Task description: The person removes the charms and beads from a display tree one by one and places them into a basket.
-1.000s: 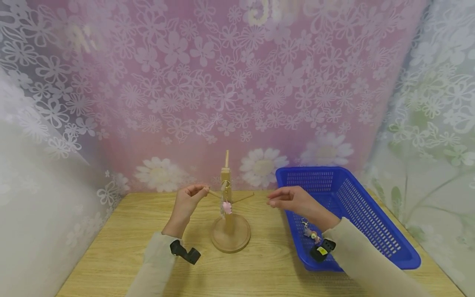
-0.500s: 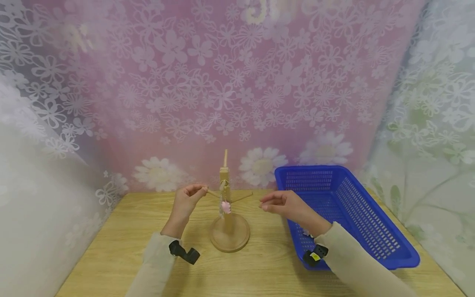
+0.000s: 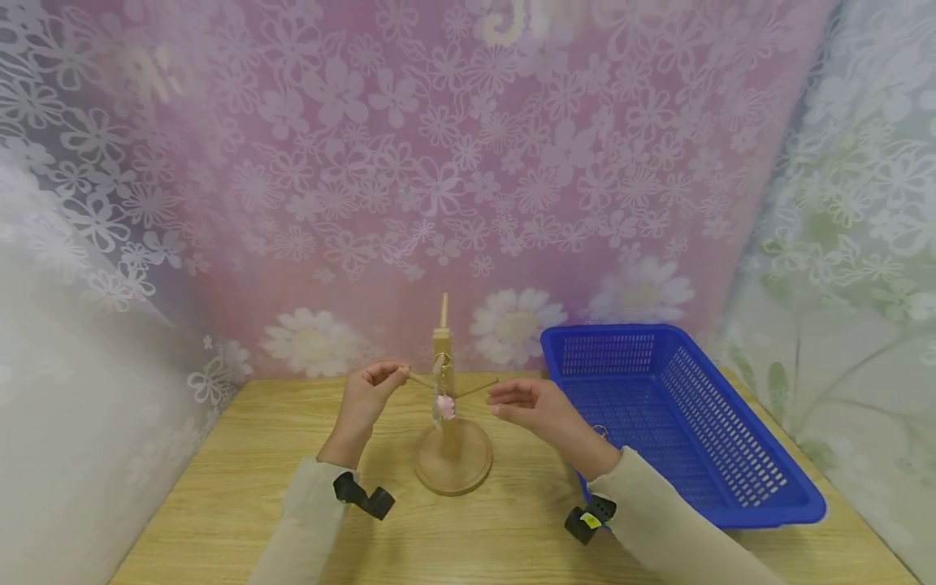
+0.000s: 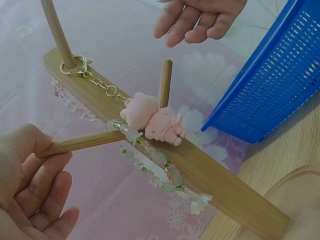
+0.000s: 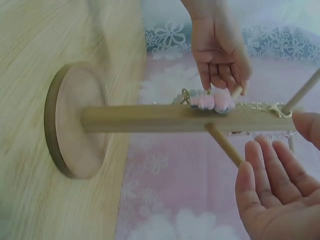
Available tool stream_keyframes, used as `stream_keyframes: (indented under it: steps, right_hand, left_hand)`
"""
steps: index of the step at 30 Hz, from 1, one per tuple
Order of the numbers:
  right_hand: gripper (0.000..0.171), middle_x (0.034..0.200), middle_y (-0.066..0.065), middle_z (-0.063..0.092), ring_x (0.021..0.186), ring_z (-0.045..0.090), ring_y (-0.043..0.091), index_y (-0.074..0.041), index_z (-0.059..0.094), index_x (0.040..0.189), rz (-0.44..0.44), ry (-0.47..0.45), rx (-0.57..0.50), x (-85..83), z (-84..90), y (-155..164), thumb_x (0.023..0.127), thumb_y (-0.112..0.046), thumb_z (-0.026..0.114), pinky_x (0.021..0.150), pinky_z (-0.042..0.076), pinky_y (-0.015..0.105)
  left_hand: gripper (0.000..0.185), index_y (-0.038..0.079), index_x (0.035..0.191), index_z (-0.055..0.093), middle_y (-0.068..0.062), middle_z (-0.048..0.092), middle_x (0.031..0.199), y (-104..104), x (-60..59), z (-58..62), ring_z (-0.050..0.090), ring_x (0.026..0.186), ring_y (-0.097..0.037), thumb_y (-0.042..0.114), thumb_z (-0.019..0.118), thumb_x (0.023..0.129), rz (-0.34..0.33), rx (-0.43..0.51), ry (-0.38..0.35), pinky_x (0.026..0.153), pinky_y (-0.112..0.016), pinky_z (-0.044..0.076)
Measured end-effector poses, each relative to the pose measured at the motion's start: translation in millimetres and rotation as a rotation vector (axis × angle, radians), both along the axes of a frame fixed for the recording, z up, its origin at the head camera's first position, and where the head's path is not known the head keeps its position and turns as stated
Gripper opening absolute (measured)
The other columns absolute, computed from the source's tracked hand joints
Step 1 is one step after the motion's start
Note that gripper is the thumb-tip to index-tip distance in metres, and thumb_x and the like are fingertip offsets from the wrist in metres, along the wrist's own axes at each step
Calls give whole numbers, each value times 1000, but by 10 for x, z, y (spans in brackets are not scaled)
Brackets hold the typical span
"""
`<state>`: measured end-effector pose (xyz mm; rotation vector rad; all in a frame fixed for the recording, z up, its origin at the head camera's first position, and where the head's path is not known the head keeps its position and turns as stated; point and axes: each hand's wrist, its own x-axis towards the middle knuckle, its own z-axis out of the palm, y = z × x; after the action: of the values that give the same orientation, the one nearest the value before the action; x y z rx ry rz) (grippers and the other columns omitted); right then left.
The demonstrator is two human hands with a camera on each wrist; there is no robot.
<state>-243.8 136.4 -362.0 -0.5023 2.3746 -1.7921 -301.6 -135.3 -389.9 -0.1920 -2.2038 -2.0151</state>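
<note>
At centre frame of the head view, the left hand (image 3: 369, 396) pinches a peg of the wooden stand (image 3: 452, 455), where a pink charm keychain (image 3: 444, 406) hangs. Left wrist view: charm at centre. Right wrist view: the right hand (image 5: 272, 192) lies spread, lower right.

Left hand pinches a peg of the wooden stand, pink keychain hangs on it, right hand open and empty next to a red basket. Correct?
One error: the basket is blue, not red, as the head view shows. The rest stands: the left hand pinches a peg of the wooden stand, the pink keychain hangs on it, and the right hand is open and empty.
</note>
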Motion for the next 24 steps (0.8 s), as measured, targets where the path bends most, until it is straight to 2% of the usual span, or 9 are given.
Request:
stream_keyframes:
  steps: [3,8,15,24]
  right_hand:
    - [32,111,17,65,103,63,24,1,63,115,-35,8,-20,-2,-34,-50,88,-16,67,90,48,39]
    - [30,112,17,65,101,63,22,2,63,113,-52,2,-45,17,-100,-118,88,-14,67,89,48,38]
    - [29,109,15,66,100,63,27,2,63,112,-99,-11,-91,34,-211,-207,87,-12,68,87,50,36]
    - [30,108,17,66,99,63,28,5,62,112,-157,24,-99,19,-307,-315,86,-9,68,85,51,36]
  left_hand:
    - [29,-9,106,65,-1,68,91,9,2,-5,61,88,-13,15,66,89,-3,1,11,92,-40,45]
    - [26,-5,104,67,-3,68,93,8,3,-14,61,89,-14,16,67,89,6,-5,2,93,-40,44]
    - [24,-5,104,67,-5,68,93,6,10,-13,61,94,-24,14,66,89,14,0,10,91,-38,44]
    - [26,-4,105,67,1,67,90,2,17,-4,60,90,-13,16,67,89,16,-14,3,94,-40,43]
